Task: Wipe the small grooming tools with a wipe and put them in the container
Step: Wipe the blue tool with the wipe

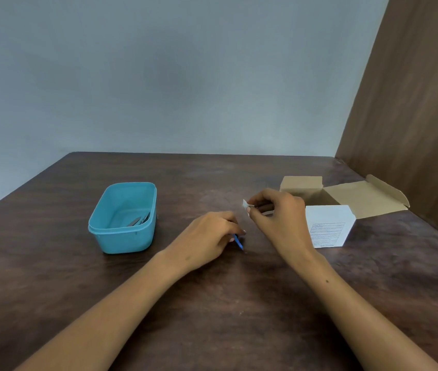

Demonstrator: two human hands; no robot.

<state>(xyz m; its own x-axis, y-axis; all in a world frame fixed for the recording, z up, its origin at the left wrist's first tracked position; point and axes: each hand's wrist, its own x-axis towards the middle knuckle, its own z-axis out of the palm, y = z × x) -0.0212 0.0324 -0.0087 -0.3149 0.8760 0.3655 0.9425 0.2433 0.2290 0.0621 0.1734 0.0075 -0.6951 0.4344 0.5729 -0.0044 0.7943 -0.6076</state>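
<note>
A dark brown wooden table (239,303) with a mottled, worn grain fills the lower half of the frame, set against a plain grey-blue wall and, at the right edge, a brown wood-grain panel (413,116). At centre left stands a smooth turquoise plastic container (110,236), rectangular with rounded corners and a thick rim, its lid off; inside, against its right wall, lie a few slim metal tools (139,220), grey and shiny, overlapping so that their exact number and kind are hard to make out. At centre right sits a small cardboard box (330,226), white on its printed front face and raw brown on the inside, its flaps folded open toward the back and right; the print on it is too small to read. Both bare forearms enter from the bottom edge, cut off below the elbow, and converge toward the middle of the table. The left hand (207,239) is low over the surface, knuckles up, its fingers curled down and pinching a thin blue tool (238,242), of which only a short slanted piece shows below the fingertips; the rest is hidden under the hand. The right hand (279,215) is raised a little higher, just left of the box, wrist bent, thumb and fingers curled to pinch a small white wipe (245,204); only a corner of it pokes out at the left of the fingertips.
</note>
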